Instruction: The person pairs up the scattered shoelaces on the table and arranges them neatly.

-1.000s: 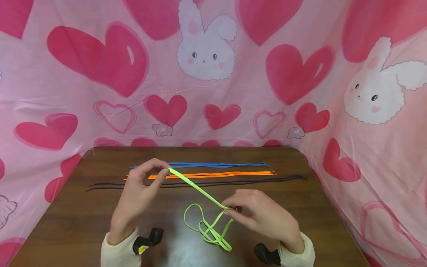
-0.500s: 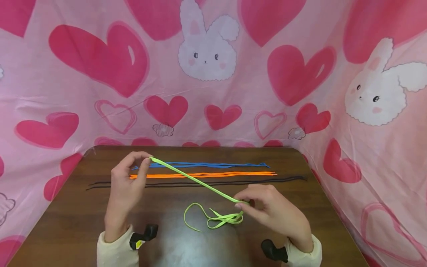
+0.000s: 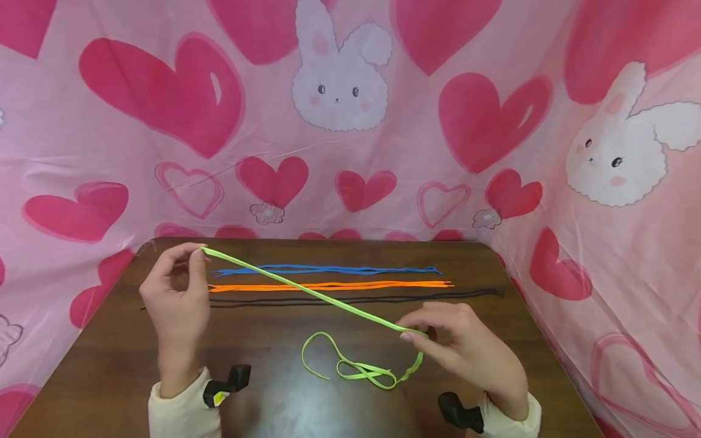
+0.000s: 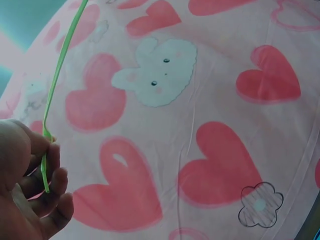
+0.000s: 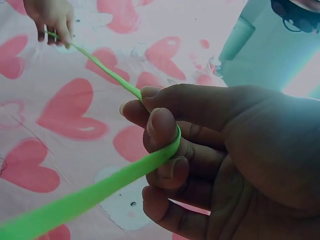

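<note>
A flat neon-green shoelace (image 3: 306, 289) stretches taut between both hands, slanting down from left to right above the table. My left hand (image 3: 177, 298) pinches it near one end; a short tip pokes out past the fingers (image 4: 59, 182) in the left wrist view. My right hand (image 3: 468, 344) pinches it lower down between thumb and index finger. In the right wrist view the shoelace (image 5: 100, 192) passes through the curled fingers and hangs away. Its slack part lies in loose loops on the table below, left of the right hand.
Behind the green one, a blue shoelace pair (image 3: 350, 269), an orange pair (image 3: 383, 285) and a black pair (image 3: 460, 295) lie straight across the brown table (image 3: 109, 365). A pink curtain (image 3: 405, 140) with hearts and rabbits hangs around the table's back and sides.
My left hand has moved left and slightly up, and my right hand a little to the right. The taut stretch of green shoelace has grown longer, while the loops on the table have shifted and loosened.
</note>
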